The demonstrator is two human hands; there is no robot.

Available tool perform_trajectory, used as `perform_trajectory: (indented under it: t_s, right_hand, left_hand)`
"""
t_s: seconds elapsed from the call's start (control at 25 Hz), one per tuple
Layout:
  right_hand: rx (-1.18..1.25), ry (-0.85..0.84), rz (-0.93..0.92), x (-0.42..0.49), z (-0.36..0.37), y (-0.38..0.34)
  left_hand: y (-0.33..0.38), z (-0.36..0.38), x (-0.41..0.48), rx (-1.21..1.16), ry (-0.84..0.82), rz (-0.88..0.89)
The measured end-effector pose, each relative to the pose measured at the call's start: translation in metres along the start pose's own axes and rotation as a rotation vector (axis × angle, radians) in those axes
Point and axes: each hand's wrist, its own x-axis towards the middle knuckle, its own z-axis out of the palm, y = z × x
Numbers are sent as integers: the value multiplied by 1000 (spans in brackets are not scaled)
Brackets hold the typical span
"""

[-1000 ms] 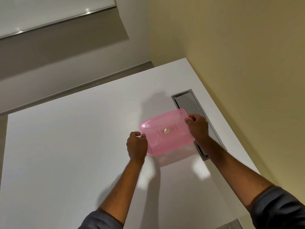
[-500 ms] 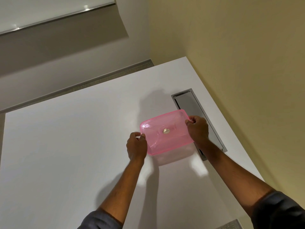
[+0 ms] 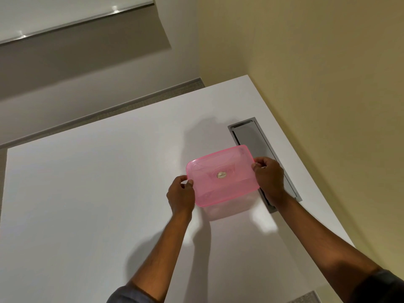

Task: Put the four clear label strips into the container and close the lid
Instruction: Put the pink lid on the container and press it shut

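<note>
A pink see-through lid (image 3: 220, 174) with a small round sticker in its middle lies flat on top of a clear container (image 3: 229, 209), whose pale wall shows just below the lid's near edge. My left hand (image 3: 180, 194) pinches the lid's left short edge. My right hand (image 3: 267, 174) grips the lid's right short edge. Both hands hold it level over the white table (image 3: 98, 193). I cannot make out any label strips; the inside of the container is too faint to read.
A grey recessed cable tray (image 3: 260, 149) is set into the table right behind my right hand. The table's right edge runs along a yellow wall (image 3: 328, 84). Its far edge faces a grey floor strip and a white wall.
The lid has settled slightly lower onto the container, and the container's clear wall now shows more below it. Both hands keep their grip on the lid's ends.
</note>
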Motion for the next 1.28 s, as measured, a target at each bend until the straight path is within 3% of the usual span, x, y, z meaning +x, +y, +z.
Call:
perform_trajectory:
  t_s: [0.68, 0.96, 1.28]
  right_hand:
    - [-32, -47, -57, 1, -5, 5]
    - [-6, -58, -72, 2, -12, 13]
    - [-15, -84, -73, 6, -7, 11]
  left_hand:
    - [0, -1, 5, 70, -39, -14]
    - [-2, -1, 1, 105, -12, 59]
    - [-1, -2, 1, 81, -20, 3]
